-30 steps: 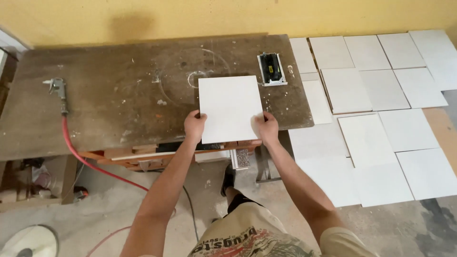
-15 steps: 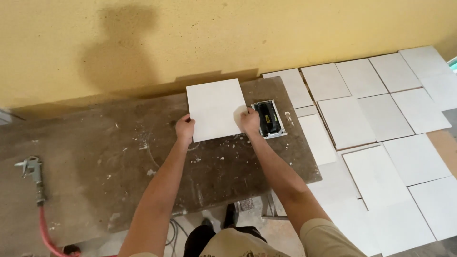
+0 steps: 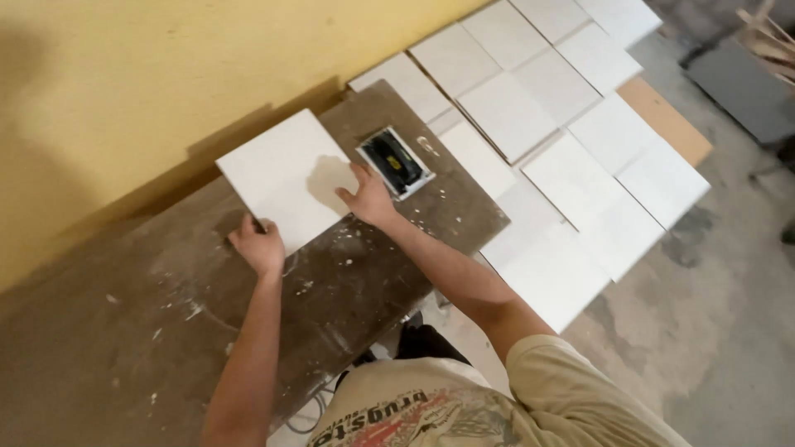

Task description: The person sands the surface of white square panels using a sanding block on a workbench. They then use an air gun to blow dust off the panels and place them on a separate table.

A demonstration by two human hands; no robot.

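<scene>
- Already the white tile (image 3: 286,178) lies on the dusty brown workbench (image 3: 356,281), far edge close to the yellow wall (image 3: 124,74); nothing on it looks cut or marked yet.
- Left hand (image 3: 258,246) clasps its near corner, fingers curled.
- Right hand (image 3: 368,199) presses its right edge, fingers spread flat, beside a small boxed tool (image 3: 396,162).
- Many tiles (image 3: 571,157) cover the floor to the right.

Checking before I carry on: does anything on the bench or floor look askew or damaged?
Nothing looks damaged. The white tile lies flat under both hands, left hand and right hand, on a worn, paint-flecked bench. The floor tiles lie loosely, with uneven gaps.
</scene>
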